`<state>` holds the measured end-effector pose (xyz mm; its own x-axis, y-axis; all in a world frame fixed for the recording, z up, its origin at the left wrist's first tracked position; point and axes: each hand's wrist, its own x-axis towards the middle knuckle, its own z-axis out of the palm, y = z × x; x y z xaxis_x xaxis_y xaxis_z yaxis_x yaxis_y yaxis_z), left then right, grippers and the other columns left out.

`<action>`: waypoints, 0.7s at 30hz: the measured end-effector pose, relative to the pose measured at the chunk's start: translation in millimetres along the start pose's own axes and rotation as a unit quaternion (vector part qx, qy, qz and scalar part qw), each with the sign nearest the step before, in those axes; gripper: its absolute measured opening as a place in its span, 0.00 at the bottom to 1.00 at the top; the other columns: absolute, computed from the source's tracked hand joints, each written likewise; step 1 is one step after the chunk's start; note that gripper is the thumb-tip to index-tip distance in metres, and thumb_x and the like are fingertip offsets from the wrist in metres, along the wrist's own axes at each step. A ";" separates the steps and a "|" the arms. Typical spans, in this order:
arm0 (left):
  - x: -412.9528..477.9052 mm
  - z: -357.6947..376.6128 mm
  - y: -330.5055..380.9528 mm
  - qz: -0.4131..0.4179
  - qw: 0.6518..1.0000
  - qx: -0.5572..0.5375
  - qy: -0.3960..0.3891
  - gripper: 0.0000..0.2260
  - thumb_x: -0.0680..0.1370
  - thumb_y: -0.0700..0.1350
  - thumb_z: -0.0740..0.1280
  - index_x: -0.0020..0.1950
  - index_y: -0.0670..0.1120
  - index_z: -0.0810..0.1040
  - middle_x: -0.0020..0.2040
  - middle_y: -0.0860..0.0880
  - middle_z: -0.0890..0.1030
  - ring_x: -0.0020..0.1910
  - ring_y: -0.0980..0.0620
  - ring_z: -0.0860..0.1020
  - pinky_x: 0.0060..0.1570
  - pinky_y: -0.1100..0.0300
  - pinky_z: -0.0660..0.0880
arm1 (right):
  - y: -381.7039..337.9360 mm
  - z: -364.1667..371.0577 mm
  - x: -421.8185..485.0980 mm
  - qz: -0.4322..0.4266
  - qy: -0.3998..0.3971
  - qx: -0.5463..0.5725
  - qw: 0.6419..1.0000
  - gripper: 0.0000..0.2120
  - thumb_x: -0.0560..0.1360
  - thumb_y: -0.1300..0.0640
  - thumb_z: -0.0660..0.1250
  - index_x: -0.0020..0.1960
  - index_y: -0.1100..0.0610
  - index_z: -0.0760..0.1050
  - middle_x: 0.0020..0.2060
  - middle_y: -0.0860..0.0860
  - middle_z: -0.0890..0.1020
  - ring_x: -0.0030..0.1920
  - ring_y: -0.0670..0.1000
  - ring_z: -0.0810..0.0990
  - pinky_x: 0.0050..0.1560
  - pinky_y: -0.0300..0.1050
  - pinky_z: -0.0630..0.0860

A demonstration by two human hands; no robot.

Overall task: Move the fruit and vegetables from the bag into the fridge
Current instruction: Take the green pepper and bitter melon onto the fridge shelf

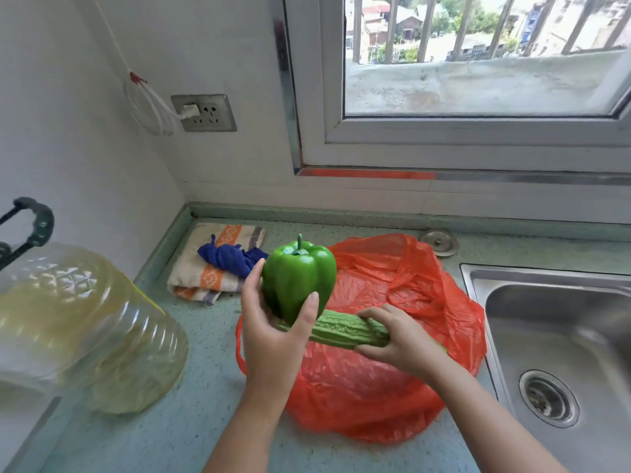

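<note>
Oil jug (68,322) blocks left; counter (205,421) front free.

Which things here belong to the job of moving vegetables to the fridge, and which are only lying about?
Part of the job:
green bell pepper, in the left hand
bitter gourd, in the right hand
red plastic bag

Just lying about:
folded towel
blue cloth
oil jug
sink

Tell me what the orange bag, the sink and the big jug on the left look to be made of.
Crinkled orange bag: thin glossy plastic film, translucent. Sink: brushed metal, likely stainless steel, soft reflections. Large clear jug: transparent ribbed plastic, seemingly holding yellowish liquid.
</note>
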<state>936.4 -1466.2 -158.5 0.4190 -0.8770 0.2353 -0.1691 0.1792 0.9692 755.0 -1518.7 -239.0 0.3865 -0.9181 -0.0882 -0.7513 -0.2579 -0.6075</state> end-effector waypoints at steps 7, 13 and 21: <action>-11.9 -31.8 44.6 0.083 0.990 -0.111 0.000 0.28 0.63 0.50 0.71 0.61 0.55 0.67 0.61 0.51 0.73 0.58 0.61 0.75 0.50 0.72 0.72 | -50.1 -14.3 -18.8 0.020 0.143 0.083 0.986 0.22 0.66 0.47 0.73 0.58 0.49 0.74 0.48 0.46 0.77 0.48 0.45 0.74 0.47 0.37 0.69; -19.1 -47.8 47.7 0.048 0.987 -0.140 -0.069 0.28 0.63 0.42 0.73 0.61 0.53 0.68 0.58 0.46 0.75 0.55 0.56 0.78 0.49 0.65 0.76 | -89.0 -28.8 -59.7 0.089 0.266 0.121 0.952 0.18 0.65 0.49 0.75 0.52 0.46 0.74 0.38 0.39 0.76 0.39 0.42 0.77 0.37 0.37 0.73; -54.4 -59.3 51.1 -0.007 0.961 -0.178 -0.210 0.28 0.62 0.42 0.73 0.58 0.54 0.67 0.57 0.46 0.76 0.52 0.56 0.79 0.47 0.63 0.77 | -117.4 -21.6 -156.5 0.188 0.376 0.122 0.899 0.17 0.64 0.48 0.75 0.50 0.45 0.74 0.39 0.41 0.79 0.38 0.42 0.78 0.37 0.37 0.73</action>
<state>957.8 -1382.9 -117.5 0.0099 -0.9697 0.2443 0.1815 0.2420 0.9532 771.2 -1351.2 -136.9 -0.4107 -0.8940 0.1793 -0.5777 0.1030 -0.8097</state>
